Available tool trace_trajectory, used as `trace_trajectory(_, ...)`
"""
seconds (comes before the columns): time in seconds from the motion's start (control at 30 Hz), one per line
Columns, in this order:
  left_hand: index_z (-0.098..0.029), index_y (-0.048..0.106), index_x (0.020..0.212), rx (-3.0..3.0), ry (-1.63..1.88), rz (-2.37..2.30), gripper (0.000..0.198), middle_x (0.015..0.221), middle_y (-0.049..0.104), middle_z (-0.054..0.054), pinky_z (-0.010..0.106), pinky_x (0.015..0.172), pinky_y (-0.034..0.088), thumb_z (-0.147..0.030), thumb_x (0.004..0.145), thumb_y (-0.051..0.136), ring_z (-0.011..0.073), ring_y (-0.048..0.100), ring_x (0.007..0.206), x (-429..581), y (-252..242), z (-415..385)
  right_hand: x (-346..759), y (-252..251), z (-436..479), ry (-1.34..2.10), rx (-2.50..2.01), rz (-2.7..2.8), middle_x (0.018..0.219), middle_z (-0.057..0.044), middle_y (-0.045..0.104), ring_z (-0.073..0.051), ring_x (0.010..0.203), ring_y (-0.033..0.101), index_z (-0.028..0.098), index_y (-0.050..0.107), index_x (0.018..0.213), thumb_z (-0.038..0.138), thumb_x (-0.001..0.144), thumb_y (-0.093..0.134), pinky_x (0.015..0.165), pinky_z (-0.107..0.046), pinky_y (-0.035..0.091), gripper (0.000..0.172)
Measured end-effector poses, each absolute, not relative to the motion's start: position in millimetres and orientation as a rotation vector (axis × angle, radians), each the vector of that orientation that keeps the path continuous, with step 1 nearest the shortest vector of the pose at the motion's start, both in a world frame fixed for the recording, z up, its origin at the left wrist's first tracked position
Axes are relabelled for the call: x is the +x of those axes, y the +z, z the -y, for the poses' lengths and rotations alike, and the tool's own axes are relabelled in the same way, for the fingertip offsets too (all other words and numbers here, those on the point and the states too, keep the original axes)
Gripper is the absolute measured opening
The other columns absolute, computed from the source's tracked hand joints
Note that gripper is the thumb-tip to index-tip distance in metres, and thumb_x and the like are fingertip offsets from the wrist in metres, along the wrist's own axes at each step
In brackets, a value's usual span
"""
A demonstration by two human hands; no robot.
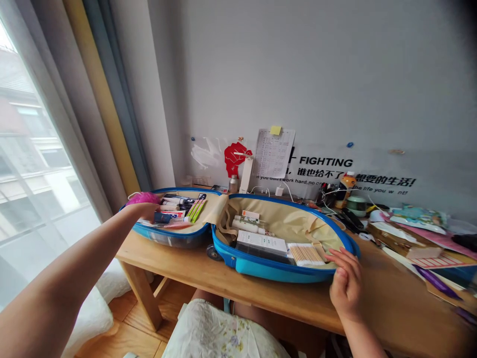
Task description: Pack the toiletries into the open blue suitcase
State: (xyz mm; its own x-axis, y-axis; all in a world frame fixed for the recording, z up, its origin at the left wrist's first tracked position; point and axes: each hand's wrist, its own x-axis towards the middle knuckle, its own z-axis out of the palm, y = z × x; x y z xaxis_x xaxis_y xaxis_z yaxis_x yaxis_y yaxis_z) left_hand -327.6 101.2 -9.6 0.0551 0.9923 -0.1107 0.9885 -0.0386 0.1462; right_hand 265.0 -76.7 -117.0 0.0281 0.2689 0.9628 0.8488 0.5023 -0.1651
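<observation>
A blue suitcase [298,275] lies opened flat on a wooden table, its two halves side by side with beige lining. My left hand [149,212] reaches into the left half, beside a bright pink mesh bath puff [143,198] and a dark blue item [163,218]; its fingers are mostly hidden. Green-yellow packs [196,211] and several tubes lie there too. At the right half's near rim rests my right hand [346,281], fingers stretched out and apart. Close to it are cotton swabs [306,254], a white box [262,241] and a white bottle [249,226].
The wooden table [298,303] carries clutter at right: an orange bottle [345,190], a green jar [357,205], a purple item [437,281], papers and cables. Behind the suitcase stands a white lamp [246,174]. Curtains [89,89] and a window are at left.
</observation>
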Motion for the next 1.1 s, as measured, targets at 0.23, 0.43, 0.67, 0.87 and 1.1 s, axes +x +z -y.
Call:
trace_trajectory(0.23, -0.02, 0.065, 0.069, 2.134, -0.198, -2.034, 0.031, 0.063, 0.062, -0.001, 0.025, 0.069, 0.042, -0.025, 0.042, 0.079, 0.021, 0.059, 0.073, -324, 0, -95, 266, -119, 76, -0.57, -1.007, 1.519, 0.099, -0.011, 0.067, -0.028, 0.113, 0.059, 0.02, 0.066, 0.095, 0.036, 0.098, 0.033, 0.098, -0.053, 0.044, 0.037)
trace_trajectory(0.43, -0.018, 0.064, 0.068, 2.128, -0.269, -2.039, 0.031, 0.055, 0.058, -0.004, 0.025, 0.072, 0.039, -0.024, 0.043, 0.081, 0.0182, 0.055, 0.072, -325, 5, -94, 265, -118, 77, -0.601, -0.989, 1.524, 0.098, -0.011, 0.067, -0.027, 0.112, 0.059, 0.02, 0.066, 0.095, 0.034, 0.099, 0.033, 0.097, -0.052, 0.044, 0.036)
trace_trajectory(0.67, -0.022, 0.067, 0.09, 2.185, -0.115, -2.083, 0.042, 0.077, 0.069, -0.004, 0.025, 0.073, 0.041, -0.032, 0.051, 0.077, 0.0205, 0.059, 0.082, -332, 15, -84, 265, -118, 77, -0.599, -0.977, 1.542, 0.101, -0.011, 0.067, -0.028, 0.114, 0.058, 0.02, 0.065, 0.097, 0.03, 0.098, 0.033, 0.098, -0.053, 0.044, 0.034)
trace_trajectory(0.87, -0.022, 0.068, 0.085, 2.146, 0.074, -2.01, 0.04, 0.089, 0.071, 0.0, 0.022, 0.07, 0.043, -0.038, 0.05, 0.073, 0.0234, 0.063, 0.089, -321, 21, -81, 265, -119, 75, -0.59, -0.998, 1.533, 0.098, -0.011, 0.067, -0.028, 0.112, 0.058, 0.02, 0.065, 0.095, 0.033, 0.098, 0.033, 0.098, -0.053, 0.044, 0.035)
trace_trajectory(1.1, -0.018, 0.061, 0.109, 2.022, 0.267, -1.99, 0.056, 0.093, 0.07, 0.004, 0.023, 0.055, 0.042, -0.048, 0.061, 0.065, 0.0195, 0.061, 0.075, -296, 3, -84, 265, -117, 76, -0.6, -0.983, 1.55, 0.1, -0.011, 0.067, -0.027, 0.113, 0.057, 0.02, 0.065, 0.096, 0.031, 0.098, 0.032, 0.097, -0.052, 0.044, 0.035)
